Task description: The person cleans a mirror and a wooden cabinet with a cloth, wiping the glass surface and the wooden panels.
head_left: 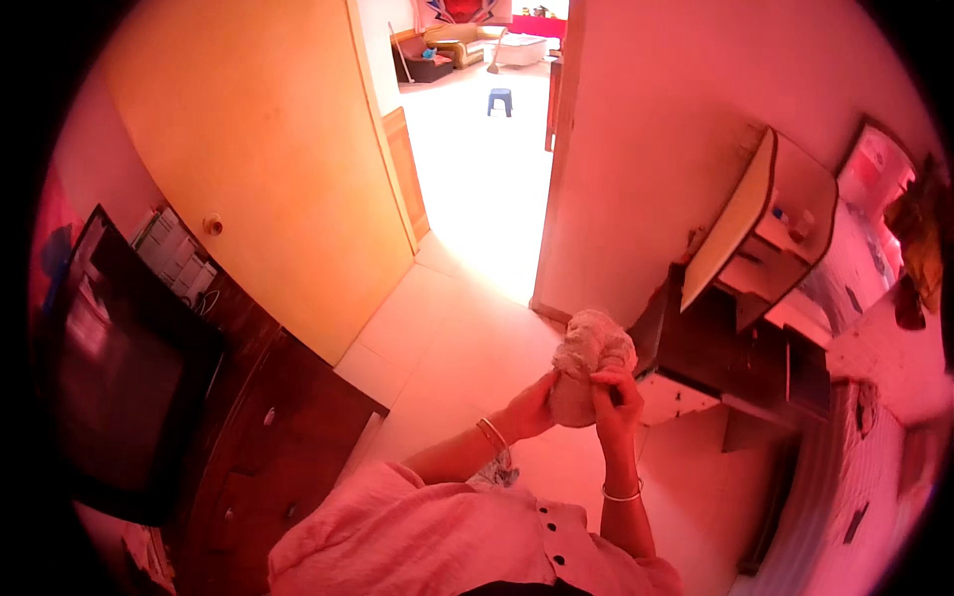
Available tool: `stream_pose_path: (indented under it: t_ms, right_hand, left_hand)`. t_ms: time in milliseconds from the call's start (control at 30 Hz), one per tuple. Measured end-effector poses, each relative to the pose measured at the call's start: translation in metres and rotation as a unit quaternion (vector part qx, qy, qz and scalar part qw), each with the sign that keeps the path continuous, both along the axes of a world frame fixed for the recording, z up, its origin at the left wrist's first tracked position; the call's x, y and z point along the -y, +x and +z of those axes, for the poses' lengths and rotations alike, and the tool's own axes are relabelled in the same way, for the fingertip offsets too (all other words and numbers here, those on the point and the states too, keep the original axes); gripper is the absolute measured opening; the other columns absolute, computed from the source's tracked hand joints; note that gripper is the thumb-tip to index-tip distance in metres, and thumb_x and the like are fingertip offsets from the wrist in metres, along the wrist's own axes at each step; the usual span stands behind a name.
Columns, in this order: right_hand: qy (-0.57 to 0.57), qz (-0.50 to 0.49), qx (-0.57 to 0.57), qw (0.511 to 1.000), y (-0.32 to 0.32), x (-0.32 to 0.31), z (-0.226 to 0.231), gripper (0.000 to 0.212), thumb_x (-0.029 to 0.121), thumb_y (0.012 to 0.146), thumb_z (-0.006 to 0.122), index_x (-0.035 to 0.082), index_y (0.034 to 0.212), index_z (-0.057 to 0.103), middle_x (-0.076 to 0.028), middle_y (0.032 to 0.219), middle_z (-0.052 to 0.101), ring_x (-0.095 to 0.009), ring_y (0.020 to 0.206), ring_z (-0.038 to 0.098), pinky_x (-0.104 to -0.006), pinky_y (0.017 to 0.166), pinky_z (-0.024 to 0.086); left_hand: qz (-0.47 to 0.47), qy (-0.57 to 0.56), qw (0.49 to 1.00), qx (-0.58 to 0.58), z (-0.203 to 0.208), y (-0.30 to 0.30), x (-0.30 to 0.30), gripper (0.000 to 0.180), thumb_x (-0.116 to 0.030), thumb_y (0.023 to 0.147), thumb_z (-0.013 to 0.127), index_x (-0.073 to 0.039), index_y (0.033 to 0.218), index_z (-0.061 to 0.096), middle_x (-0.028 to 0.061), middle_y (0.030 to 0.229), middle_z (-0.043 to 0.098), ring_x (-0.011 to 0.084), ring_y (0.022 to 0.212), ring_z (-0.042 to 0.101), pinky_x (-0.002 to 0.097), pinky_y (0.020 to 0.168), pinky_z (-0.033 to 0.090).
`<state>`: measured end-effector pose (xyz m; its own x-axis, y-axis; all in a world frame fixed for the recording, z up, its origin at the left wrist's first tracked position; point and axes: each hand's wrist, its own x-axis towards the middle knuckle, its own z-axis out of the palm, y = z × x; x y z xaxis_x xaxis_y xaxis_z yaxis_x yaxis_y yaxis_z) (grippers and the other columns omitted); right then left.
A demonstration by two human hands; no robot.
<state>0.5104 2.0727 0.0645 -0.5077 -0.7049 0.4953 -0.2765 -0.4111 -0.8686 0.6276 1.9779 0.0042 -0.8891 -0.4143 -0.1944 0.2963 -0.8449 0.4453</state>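
Observation:
In front of me at chest height I hold a pale, soft-looking bundle, perhaps plush or bunched cloth. Its upper end is lumpy and textured, its lower part smoother; the exact kind cannot be made out. My left hand grips its left side low down, with the fingers partly hidden behind it. My right hand closes on the right side, its thumb and fingers bent against the surface. A bracelet shows on each wrist.
On the left a dark television stands on a brown cabinet. Ahead, a yellow door stands beside a bright doorway; a blue stool and sofas lie beyond. A desk with a shelf unit is at right.

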Motion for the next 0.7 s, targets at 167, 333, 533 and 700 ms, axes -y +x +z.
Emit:
stream_pose_path:
  t_ms: [167,333,533,700]
  right_hand:
    - [0.099,0.024,0.077,0.992,-0.015,0.068,-0.006,0.015,-0.006,0.083,0.056,0.004,0.090,0.065,-0.001,0.091,0.060,-0.008,0.083,0.054,-0.0204,0.074,0.042]
    - [0.105,0.046,-0.044,0.992,-0.015,0.180,-0.001,0.015,-0.004,0.081,0.056,0.004,0.090,0.065,-0.001,0.091,0.060,-0.008,0.079,0.054,-0.0204,0.069,0.043]
    - [0.089,0.115,0.007,0.989,-0.003,0.301,-0.005,0.012,-0.007,0.085,0.056,0.002,0.090,0.063,-0.002,0.097,0.061,-0.009,0.086,0.056,-0.0211,0.077,0.044]
    - [0.091,0.144,0.030,0.985,0.015,0.382,-0.015,0.013,-0.007,0.082,0.056,0.001,0.089,0.064,-0.004,0.098,0.061,-0.011,0.083,0.057,-0.0221,0.074,0.045]
  left_hand:
    - [0.007,0.042,0.999,0.002,0.018,-0.013,0.069,0.041,-0.034,0.100,0.040,-0.006,0.130,0.044,0.0087,0.126,0.054,0.0196,0.114,0.055,0.0357,0.098,0.047]
    - [0.117,-0.007,0.993,-0.011,0.018,-0.015,0.169,0.038,-0.029,0.100,0.042,-0.006,0.129,0.046,0.0084,0.123,0.055,0.0190,0.111,0.056,0.0337,0.094,0.049]
    - [0.244,-0.034,0.969,-0.020,0.020,0.011,0.273,0.034,-0.025,0.098,0.047,-0.006,0.126,0.048,0.0078,0.121,0.056,0.0179,0.109,0.057,0.0317,0.091,0.050]
    - [0.301,-0.024,0.953,0.004,0.020,0.040,0.333,0.031,-0.020,0.097,0.049,-0.005,0.124,0.051,0.0083,0.123,0.056,0.0185,0.110,0.056,0.0308,0.091,0.050]
